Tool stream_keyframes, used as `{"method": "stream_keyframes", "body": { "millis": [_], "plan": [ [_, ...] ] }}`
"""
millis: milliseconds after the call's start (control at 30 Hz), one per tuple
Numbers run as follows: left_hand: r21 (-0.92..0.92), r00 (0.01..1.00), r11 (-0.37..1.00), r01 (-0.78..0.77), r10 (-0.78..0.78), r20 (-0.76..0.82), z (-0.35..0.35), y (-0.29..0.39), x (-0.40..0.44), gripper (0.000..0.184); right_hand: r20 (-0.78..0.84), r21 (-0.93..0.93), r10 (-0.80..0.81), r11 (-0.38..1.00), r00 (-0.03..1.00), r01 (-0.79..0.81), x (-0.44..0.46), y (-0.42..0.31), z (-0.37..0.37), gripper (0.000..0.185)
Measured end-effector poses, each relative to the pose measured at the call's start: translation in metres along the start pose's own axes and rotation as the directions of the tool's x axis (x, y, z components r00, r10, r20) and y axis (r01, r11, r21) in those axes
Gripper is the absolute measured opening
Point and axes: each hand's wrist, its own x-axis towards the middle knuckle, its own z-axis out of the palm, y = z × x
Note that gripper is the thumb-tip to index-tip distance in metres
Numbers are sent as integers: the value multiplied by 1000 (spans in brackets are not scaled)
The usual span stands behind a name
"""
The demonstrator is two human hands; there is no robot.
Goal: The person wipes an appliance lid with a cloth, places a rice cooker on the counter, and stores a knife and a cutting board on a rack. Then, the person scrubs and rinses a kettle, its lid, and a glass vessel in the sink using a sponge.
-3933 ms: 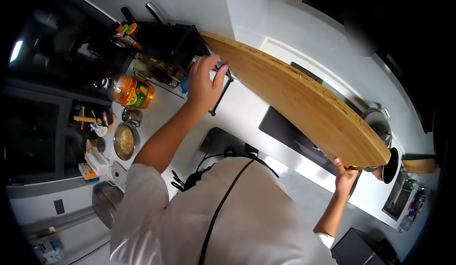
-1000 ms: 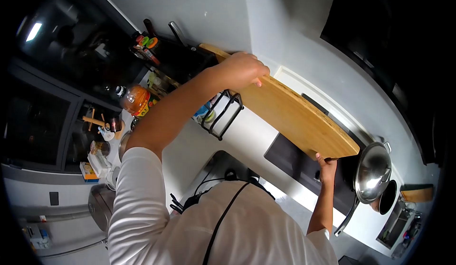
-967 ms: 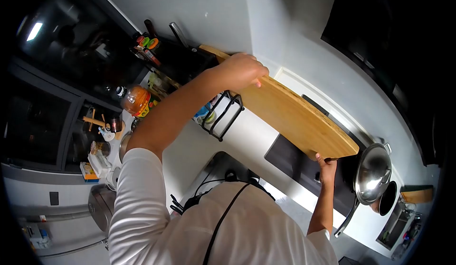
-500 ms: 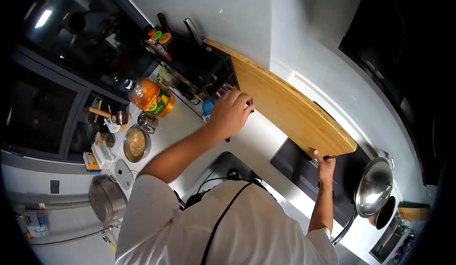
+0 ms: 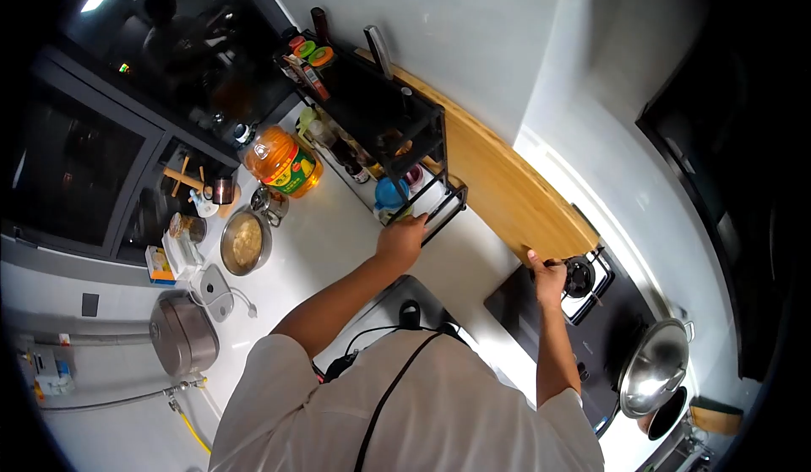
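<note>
My right hand grips the lower right corner of a long wooden cutting board, thumb on its front face. The board stands on edge against the wall, its left end behind a black metal spice rack. My left hand is closed at the rack's lower front corner, some fingers hidden from view. Just behind that hand, a blue container sits on the rack's bottom shelf.
A large oil bottle and a metal bowl with pale food stand left of the rack. To the right are a gas burner and a lidded wok. A rice cooker sits at the lower left.
The cutting board has slid left behind the rack with my right hand on it, uncovering the burner. My left hand has dropped from the rack's front to its lower corner. The view has shifted.
</note>
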Motion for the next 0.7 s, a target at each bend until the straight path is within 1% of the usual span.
{"method": "stream_keyframes", "body": {
  "millis": [67,100,200,233,333,400,467,500,533,567,600,633,667,700],
  "plan": [
    [-31,1000,999,-18,17,-11,5,-5,-1,30,-24,41,-4,999,1000,5,8,7,23,29],
    [-45,1000,999,-26,25,-18,7,-7,-1,31,-68,93,-66,993,996,72,12,7,33,30],
    [-96,998,994,49,-45,49,-4,1,1,31,-35,-45,40,998,999,-42,21,-1,48,32],
    [-74,997,996,53,-48,62,-7,2,2,31,-28,-28,29,999,999,-30,25,1,56,33],
    [-41,994,997,61,-57,90,-8,4,1,32,-6,-153,72,986,997,-72,38,1,77,38],
    [-49,995,997,56,-51,85,-7,4,3,32,25,-248,10,969,1000,-3,45,-12,97,44],
    [-6,997,999,45,-44,60,-14,8,4,32,50,-342,-37,938,998,52,54,-22,108,51],
    [9,998,999,39,-40,58,-16,11,2,31,37,-473,-78,877,996,86,62,-10,112,50],
    [-14,998,999,33,-32,57,-15,10,0,31,36,-599,-112,793,993,111,67,6,115,49],
    [-39,998,999,28,-26,53,-15,8,1,31,53,-650,-192,738,980,180,67,3,113,45],
    [-62,999,998,21,-18,47,-14,6,1,31,35,-627,-153,766,988,141,56,2,105,45],
    [-79,999,996,34,-33,18,-11,7,0,31,16,-601,-120,792,993,105,45,-24,99,44],
    [-65,999,997,48,-46,22,-9,7,6,32,1,-571,-107,816,994,88,45,-42,100,44],
    [-51,997,996,67,-66,30,-8,7,8,32,8,-584,-126,805,992,107,44,-44,102,39]
  ]
}}
